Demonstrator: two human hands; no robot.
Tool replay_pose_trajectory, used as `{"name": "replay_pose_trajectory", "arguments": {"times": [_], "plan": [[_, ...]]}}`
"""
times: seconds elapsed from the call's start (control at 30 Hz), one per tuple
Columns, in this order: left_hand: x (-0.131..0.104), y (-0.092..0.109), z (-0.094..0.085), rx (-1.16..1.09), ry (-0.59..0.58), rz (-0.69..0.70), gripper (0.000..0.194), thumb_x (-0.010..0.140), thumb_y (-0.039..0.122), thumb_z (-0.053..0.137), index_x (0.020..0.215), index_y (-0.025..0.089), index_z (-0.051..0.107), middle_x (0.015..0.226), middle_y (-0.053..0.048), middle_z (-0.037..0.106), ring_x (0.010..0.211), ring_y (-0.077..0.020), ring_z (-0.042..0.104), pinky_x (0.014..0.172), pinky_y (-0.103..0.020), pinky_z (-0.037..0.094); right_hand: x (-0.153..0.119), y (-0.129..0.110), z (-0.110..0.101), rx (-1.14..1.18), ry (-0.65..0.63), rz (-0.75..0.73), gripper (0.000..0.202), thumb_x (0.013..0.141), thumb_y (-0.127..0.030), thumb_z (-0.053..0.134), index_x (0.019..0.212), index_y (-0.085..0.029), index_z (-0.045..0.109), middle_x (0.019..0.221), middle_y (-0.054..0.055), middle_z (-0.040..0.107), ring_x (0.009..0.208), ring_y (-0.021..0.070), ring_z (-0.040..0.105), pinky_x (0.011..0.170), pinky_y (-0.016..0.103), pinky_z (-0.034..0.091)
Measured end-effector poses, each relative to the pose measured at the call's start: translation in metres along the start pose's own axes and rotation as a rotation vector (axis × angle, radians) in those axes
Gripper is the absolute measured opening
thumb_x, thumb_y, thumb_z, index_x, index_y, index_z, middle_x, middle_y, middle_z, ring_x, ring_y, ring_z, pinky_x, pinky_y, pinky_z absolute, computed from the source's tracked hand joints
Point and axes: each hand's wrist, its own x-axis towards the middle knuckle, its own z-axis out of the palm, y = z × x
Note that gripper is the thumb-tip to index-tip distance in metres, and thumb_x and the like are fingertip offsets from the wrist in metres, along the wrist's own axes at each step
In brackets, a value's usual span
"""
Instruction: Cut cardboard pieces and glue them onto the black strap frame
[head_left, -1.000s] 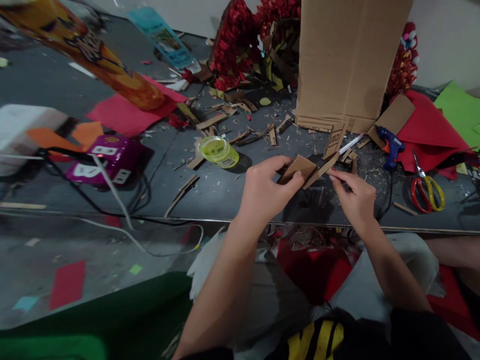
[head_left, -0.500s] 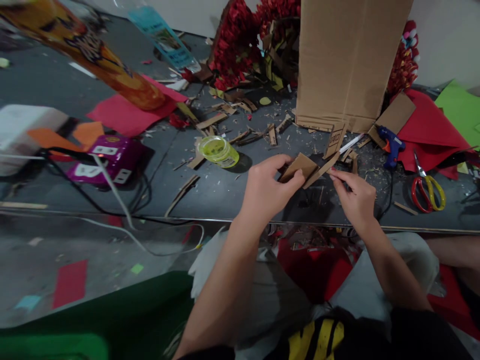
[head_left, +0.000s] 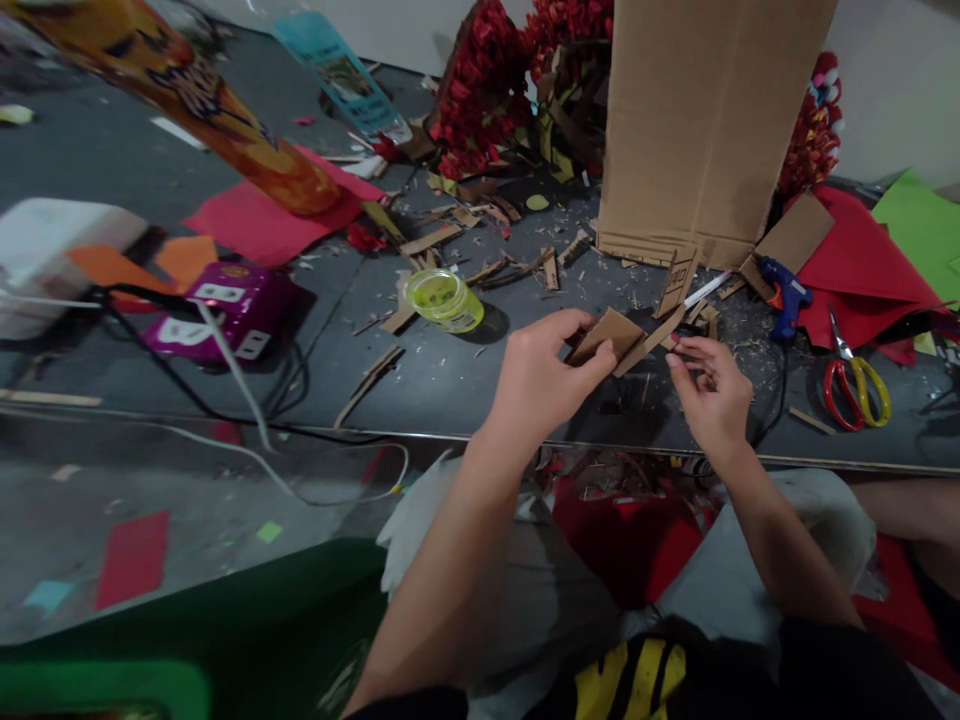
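My left hand pinches a small folded piece of brown cardboard above the dark table. A thin cardboard strip sticks out of the piece to the right. My right hand is just right of it, fingers curled, its fingertips at the strip's lower end. A small yellow-green jar lies on the table left of my hands.
A tall cardboard box stands behind my hands, with red paper flowers beside it. A blue glue gun, red-and-yellow scissors and red paper lie at the right. A purple power strip with cables lies at the left. Cardboard scraps litter the table.
Both hands and the cardboard piece have shifted slightly up and right in the view. My right hand's fingers have loosened a little along the strip.
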Motion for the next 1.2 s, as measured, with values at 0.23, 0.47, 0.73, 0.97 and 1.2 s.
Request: {"name": "replay_pose_trajectory", "arguments": {"times": [0.23, 0.47, 0.73, 0.97, 1.2], "plan": [[-0.001, 0.000, 0.002, 0.007, 0.027, 0.023, 0.007, 0.074, 0.024, 0.054, 0.071, 0.018, 0.058, 0.071, 0.000, 0.064, 0.065, -0.0132, 0.055, 0.063, -0.024, 0.043, -0.009, -0.003, 0.006, 0.226, -0.260, 0.191, 0.020, 0.083, -0.036, 0.060, 0.089, -0.019, 0.069, 0.078, 0.003, 0.072, 0.064, 0.0128, 0.064, 0.058, 0.023, 0.050], [-0.001, -0.005, 0.006, -0.005, 0.057, 0.080, 0.008, 0.074, 0.023, 0.056, 0.074, 0.017, 0.061, 0.072, 0.000, 0.065, 0.064, -0.0116, 0.056, 0.063, -0.022, 0.044, -0.017, -0.011, 0.016, 0.570, -0.427, 0.528, 0.033, 0.073, -0.038, 0.066, 0.098, -0.016, 0.067, 0.080, 0.002, 0.068, 0.061, 0.0106, 0.059, 0.055, 0.023, 0.050], [-0.001, -0.004, 0.007, 0.004, 0.080, 0.093, 0.006, 0.073, 0.021, 0.058, 0.074, 0.017, 0.062, 0.070, 0.000, 0.066, 0.061, -0.0113, 0.055, 0.062, -0.022, 0.044, -0.009, -0.020, 0.011, 0.742, -0.561, 0.669, 0.039, 0.069, -0.038, 0.067, 0.099, -0.015, 0.056, 0.052, -0.008, 0.055, 0.040, 0.0047, 0.039, 0.040, 0.020, 0.028], [-0.002, -0.005, 0.008, 0.015, 0.087, 0.099, 0.005, 0.074, 0.020, 0.059, 0.073, 0.017, 0.063, 0.069, 0.001, 0.065, 0.061, -0.0109, 0.054, 0.061, -0.022, 0.044, -0.011, -0.018, 0.010, 0.760, -0.555, 0.677, 0.039, 0.068, -0.038, 0.067, 0.098, -0.016, 0.054, 0.051, -0.008, 0.055, 0.039, 0.0047, 0.038, 0.041, 0.021, 0.024], [-0.002, -0.004, 0.008, 0.035, 0.084, 0.096, 0.006, 0.074, 0.021, 0.058, 0.073, 0.017, 0.063, 0.068, 0.001, 0.065, 0.060, -0.0110, 0.053, 0.061, -0.022, 0.044, -0.011, -0.016, 0.009, 0.756, -0.582, 0.660, 0.039, 0.070, -0.038, 0.066, 0.100, -0.017, 0.053, 0.053, -0.008, 0.053, 0.041, 0.0052, 0.038, 0.042, 0.022, 0.022]]}}
